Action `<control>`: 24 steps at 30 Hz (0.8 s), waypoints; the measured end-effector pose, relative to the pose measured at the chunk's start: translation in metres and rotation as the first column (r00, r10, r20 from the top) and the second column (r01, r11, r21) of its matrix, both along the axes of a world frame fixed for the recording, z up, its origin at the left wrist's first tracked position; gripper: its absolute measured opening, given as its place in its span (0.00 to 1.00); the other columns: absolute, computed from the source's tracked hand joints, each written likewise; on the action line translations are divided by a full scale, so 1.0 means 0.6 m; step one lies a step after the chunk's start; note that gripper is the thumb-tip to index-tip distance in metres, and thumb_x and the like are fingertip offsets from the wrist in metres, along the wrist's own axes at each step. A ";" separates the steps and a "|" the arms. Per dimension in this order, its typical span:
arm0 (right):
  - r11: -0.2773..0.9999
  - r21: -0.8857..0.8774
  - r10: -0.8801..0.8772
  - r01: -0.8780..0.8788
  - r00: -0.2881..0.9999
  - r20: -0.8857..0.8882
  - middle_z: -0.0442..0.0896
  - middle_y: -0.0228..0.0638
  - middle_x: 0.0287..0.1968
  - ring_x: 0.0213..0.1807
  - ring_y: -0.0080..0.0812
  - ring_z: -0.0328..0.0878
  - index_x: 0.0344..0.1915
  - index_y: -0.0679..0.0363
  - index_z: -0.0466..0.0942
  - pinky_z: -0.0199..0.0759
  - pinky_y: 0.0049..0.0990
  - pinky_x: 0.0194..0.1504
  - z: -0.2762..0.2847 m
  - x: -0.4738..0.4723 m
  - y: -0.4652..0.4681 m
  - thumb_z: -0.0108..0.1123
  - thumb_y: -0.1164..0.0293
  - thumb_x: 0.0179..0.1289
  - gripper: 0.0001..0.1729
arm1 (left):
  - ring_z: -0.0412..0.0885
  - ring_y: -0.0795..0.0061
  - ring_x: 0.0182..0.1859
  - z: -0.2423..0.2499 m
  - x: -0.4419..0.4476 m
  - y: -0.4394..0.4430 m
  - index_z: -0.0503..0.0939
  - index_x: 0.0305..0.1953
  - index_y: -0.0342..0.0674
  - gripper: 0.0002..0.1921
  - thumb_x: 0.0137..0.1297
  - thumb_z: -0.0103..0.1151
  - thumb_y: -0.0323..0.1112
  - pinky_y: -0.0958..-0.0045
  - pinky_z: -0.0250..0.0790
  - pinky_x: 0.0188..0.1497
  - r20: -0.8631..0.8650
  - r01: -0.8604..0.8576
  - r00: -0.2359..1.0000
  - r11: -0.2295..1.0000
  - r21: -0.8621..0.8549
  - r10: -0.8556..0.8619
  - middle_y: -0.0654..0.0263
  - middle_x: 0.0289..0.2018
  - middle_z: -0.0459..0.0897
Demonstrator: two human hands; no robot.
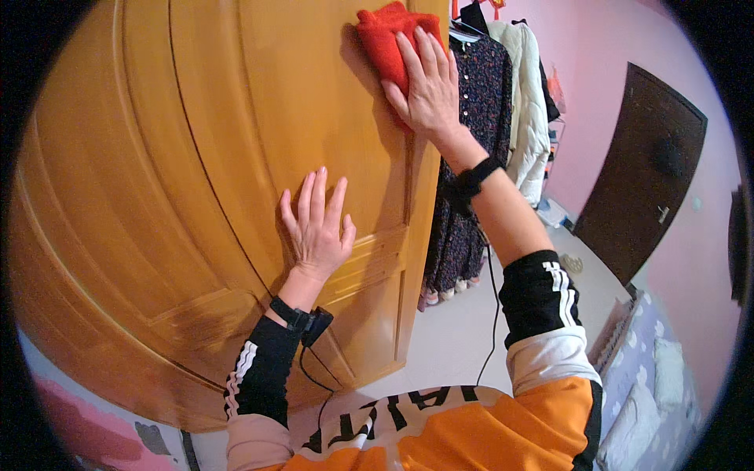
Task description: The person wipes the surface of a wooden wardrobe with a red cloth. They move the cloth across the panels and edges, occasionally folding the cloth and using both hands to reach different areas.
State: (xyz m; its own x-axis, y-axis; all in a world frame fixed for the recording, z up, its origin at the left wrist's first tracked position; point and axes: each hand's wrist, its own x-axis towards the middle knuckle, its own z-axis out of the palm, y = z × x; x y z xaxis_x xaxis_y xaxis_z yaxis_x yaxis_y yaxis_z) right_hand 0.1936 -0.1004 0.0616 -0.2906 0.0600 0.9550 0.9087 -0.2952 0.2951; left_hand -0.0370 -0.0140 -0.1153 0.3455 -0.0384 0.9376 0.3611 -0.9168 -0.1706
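My right hand [427, 88] presses a folded red cloth [386, 44] flat against a wooden wardrobe door [306, 106], high up near its right edge. Its fingers lie spread over the cloth. Lower and to the left, my left hand [318, 226] rests on the same wooden panel with its fingers apart and nothing in it. A black strap is around each wrist; the left one carries a small black device [316, 327] with a cable hanging from it.
Right of the wardrobe hang a dark patterned garment [471, 118] and a white jacket [527, 118]. Farther right are a dark brown door [645, 171] and a bed with pillows [630, 424]. A black cable [495, 306] hangs above the pale floor [447, 341].
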 end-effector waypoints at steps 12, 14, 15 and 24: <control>0.954 -0.069 0.289 -0.292 0.956 -0.043 0.65 0.52 0.76 0.80 0.49 0.57 0.74 0.61 0.66 0.48 0.46 0.79 0.135 0.013 -0.050 0.53 0.58 0.72 0.35 | 0.72 0.50 0.69 0.445 0.176 -0.084 0.70 0.70 0.31 0.31 0.75 0.58 0.46 0.56 0.58 0.76 0.180 0.413 0.881 0.896 0.163 -0.438 0.47 0.67 0.75; 0.470 -0.013 0.849 -0.882 0.456 -0.268 0.81 0.53 0.62 0.67 0.48 0.77 0.65 0.62 0.75 0.69 0.39 0.68 0.151 0.051 -0.068 0.53 0.70 0.68 0.26 | 0.68 0.47 0.71 0.445 0.199 -0.087 0.69 0.71 0.35 0.33 0.74 0.58 0.50 0.52 0.58 0.75 0.196 0.206 0.948 0.953 0.223 -0.251 0.45 0.70 0.71; 0.438 0.086 0.829 -0.895 0.365 -0.423 0.84 0.51 0.56 0.60 0.45 0.83 0.65 0.60 0.75 0.75 0.37 0.61 0.154 0.066 -0.074 0.51 0.71 0.67 0.26 | 0.67 0.45 0.72 0.443 0.203 -0.087 0.69 0.72 0.36 0.34 0.73 0.58 0.52 0.50 0.58 0.75 0.214 0.089 0.967 0.973 0.215 -0.136 0.44 0.71 0.69; 0.621 0.267 0.784 -0.737 0.578 -0.228 0.78 0.60 0.62 0.65 0.58 0.74 0.64 0.68 0.73 0.66 0.46 0.69 0.265 0.074 -0.012 0.53 0.57 0.75 0.29 | 0.62 0.54 0.75 0.512 0.201 -0.066 0.67 0.75 0.46 0.38 0.66 0.60 0.52 0.53 0.54 0.78 0.143 -0.413 0.905 0.741 0.530 0.402 0.53 0.76 0.63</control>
